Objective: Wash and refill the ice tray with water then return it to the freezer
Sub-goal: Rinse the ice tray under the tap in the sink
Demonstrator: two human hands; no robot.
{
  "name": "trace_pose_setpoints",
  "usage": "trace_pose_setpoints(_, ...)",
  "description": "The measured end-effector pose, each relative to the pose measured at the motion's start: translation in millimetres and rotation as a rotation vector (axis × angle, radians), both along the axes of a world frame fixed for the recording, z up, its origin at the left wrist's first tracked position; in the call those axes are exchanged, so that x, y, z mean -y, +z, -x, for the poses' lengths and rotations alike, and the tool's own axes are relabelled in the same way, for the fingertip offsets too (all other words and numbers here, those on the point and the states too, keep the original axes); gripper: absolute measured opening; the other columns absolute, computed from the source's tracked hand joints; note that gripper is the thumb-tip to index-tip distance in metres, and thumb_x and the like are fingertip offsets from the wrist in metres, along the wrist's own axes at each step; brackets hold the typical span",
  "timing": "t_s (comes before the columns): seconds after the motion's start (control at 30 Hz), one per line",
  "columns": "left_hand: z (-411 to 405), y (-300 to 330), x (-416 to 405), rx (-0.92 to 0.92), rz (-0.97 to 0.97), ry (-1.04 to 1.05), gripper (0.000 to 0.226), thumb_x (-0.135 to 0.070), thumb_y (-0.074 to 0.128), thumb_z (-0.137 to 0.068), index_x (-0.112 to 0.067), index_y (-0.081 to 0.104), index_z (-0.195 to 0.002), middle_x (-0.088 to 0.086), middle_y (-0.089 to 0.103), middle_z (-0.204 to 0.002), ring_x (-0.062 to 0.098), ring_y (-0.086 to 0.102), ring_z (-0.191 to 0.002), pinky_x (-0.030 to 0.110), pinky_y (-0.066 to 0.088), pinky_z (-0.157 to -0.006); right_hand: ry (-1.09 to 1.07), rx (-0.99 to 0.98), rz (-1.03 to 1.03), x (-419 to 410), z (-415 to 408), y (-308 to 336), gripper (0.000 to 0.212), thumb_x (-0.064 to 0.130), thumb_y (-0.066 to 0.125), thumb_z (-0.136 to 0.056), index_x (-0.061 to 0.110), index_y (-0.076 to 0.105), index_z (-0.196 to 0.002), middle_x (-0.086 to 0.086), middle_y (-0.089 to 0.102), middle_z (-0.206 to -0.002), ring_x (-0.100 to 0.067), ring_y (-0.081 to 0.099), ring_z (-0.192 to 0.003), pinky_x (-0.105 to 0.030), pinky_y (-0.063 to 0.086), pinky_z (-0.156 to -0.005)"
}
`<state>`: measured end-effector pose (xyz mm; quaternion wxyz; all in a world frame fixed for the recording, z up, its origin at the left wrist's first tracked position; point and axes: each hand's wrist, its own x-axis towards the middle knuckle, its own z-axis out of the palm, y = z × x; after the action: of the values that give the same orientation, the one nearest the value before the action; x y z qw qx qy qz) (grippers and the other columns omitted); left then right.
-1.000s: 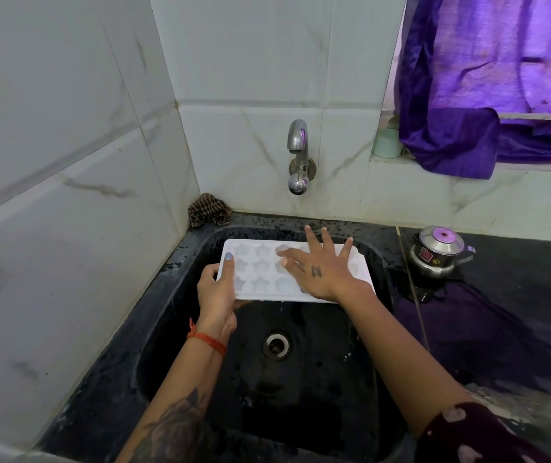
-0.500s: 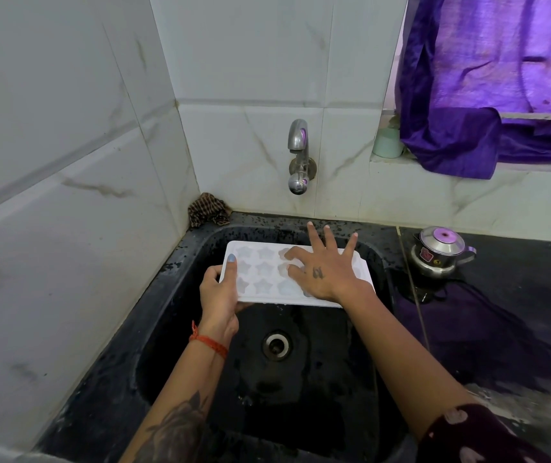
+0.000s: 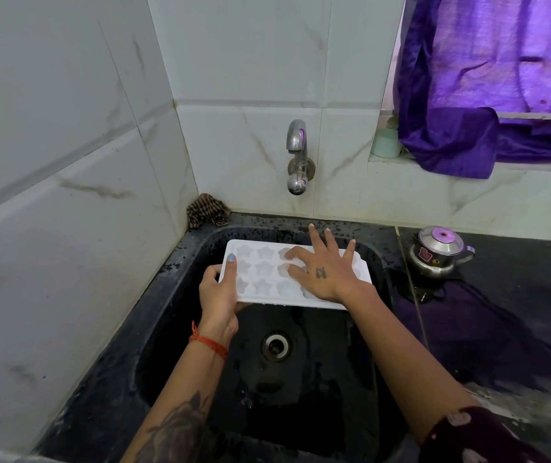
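The tray (image 3: 287,274) hangs over the sink (image 3: 301,379) under a dry tap (image 3: 297,155), left hand (image 3: 219,295) clamped on its left end, right hand (image 3: 322,269) open, now spread wider across the star cups, so washing continues; the pot's (image 3: 439,250) sticker is unreadable.

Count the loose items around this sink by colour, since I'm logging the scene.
White: 1, the ice tray
Purple: 1, the cloth
Brown checked: 1, the rag
Steel: 1, the small pot
Pale green: 1, the cup
Total: 5
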<state>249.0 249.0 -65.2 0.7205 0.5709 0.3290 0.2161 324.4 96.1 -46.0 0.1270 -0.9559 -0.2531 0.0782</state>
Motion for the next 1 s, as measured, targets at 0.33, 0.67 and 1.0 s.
trace_pose_setpoints(0.33,0.9,3.0,2.9,0.015,0.031,-0.001,0.025,-0.036,0.054,-0.094,-0.016,0.049,-0.08,0.002,0.06,-0.082,0.015,0.06,-0.07,0.024,0.054,-0.042,0.077,0.028,-0.197,-12.4,8.8,7.1,0.041,0.056,0.027,-0.097,0.041,0.043,-0.131,-0.001,-0.007,-0.161,-0.027,-0.014,-0.146,-0.061,-0.014,-0.111)
trace_pose_setpoints(0.67,2.2,4.4,3.2,0.033,0.043,-0.004,0.025,-0.036,0.054,-0.094,-0.015,0.05,-0.081,0.002,0.06,-0.08,0.015,0.06,-0.068,0.024,0.053,-0.042,0.103,-0.049,-0.019,-23.4,10.9,11.5,0.054,0.069,0.024,-0.089,0.049,0.033,-0.138,-0.002,-0.013,-0.16,-0.028,-0.021,-0.145,-0.064,-0.019,-0.107)
trace_pose_setpoints(1.0,3.1,3.9,7.4,0.05,0.033,-0.007,0.024,-0.033,0.054,-0.095,-0.014,0.05,-0.08,0.001,0.059,-0.074,0.012,0.057,-0.061,0.019,0.048,-0.038,0.092,0.066,0.113,-24.3,9.8,11.9,0.059,0.075,0.024,-0.085,0.049,0.036,-0.136,-0.004,-0.018,-0.159,-0.031,-0.025,-0.143,-0.068,-0.018,-0.105)
